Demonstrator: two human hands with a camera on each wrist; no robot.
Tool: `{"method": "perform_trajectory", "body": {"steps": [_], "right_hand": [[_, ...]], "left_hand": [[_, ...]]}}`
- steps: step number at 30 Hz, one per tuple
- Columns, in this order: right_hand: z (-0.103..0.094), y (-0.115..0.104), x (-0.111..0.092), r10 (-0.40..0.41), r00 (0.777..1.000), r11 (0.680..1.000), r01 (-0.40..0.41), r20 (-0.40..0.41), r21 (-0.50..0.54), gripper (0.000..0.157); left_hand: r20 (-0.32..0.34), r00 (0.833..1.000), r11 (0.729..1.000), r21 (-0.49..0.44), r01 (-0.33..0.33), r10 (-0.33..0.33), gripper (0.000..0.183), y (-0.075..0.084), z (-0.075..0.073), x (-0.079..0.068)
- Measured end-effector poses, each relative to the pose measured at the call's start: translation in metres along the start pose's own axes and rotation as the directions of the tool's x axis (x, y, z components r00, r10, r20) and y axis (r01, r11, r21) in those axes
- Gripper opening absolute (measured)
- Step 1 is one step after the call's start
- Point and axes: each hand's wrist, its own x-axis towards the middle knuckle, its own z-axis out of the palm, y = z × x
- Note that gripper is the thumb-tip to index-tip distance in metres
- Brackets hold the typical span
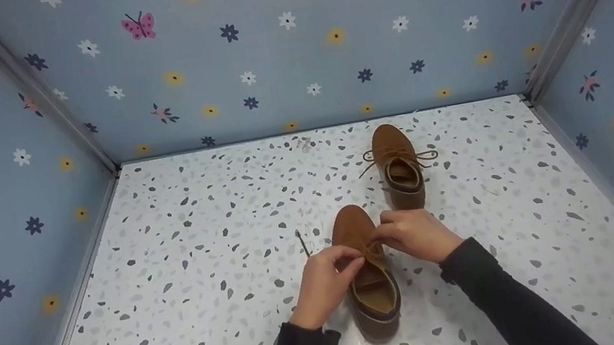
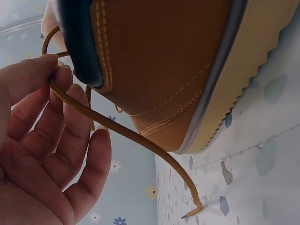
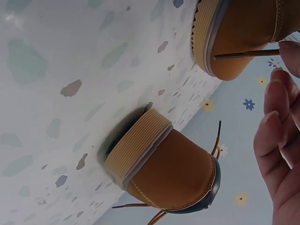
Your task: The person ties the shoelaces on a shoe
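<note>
A brown lace-up shoe (image 1: 349, 224) stands on the speckled floor with its toe pointing away from me. My left hand (image 1: 324, 284) is at the left of its tongue, thumb and index finger pinching the shoelace (image 2: 126, 133). From that pinch the lace's loose end hangs to the left, its tip down near the floor in the left wrist view. On the shoe's other side, my right hand (image 1: 421, 233) pinches the lace, and a short tip (image 3: 229, 55) sticks out past the thumb in the right wrist view. The laces cross between the hands, partly covered by fingers.
A second brown shoe (image 1: 389, 139), its lace tied in a bow, stands ahead and to the right, close to the back wall. Blue panels (image 1: 264, 51) patterned with flowers and butterflies enclose the white speckled floor (image 1: 188, 275) at the back and both sides.
</note>
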Motion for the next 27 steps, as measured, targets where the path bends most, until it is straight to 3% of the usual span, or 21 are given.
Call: {"method": "perform_trajectory", "body": {"steps": [9,20,23,27], "right_hand": [[-0.015,0.013,-0.024,0.163,0.986,0.985,-0.161,0.038,-0.053,0.010],[-0.028,0.028,-0.063,0.377,0.921,0.925,-0.369,0.095,-0.093,0.011],[-0.029,0.031,-0.069,0.465,0.877,0.884,-0.453,0.121,-0.118,0.009],[-0.031,0.030,-0.069,0.599,0.778,0.801,-0.574,0.189,-0.173,0.011]], "left_hand": [[-0.011,1.000,1.000,0.001,0.013,-0.013,0.007,-0.005,0.000,-0.002],[-0.019,1.000,1.000,-0.010,0.020,-0.020,0.006,-0.007,-0.003,-0.003],[-0.024,0.999,0.999,-0.019,0.025,-0.025,0.005,-0.009,-0.005,-0.003],[-0.038,0.999,0.999,-0.019,0.032,-0.033,0.004,-0.011,-0.008,-0.004]]}}
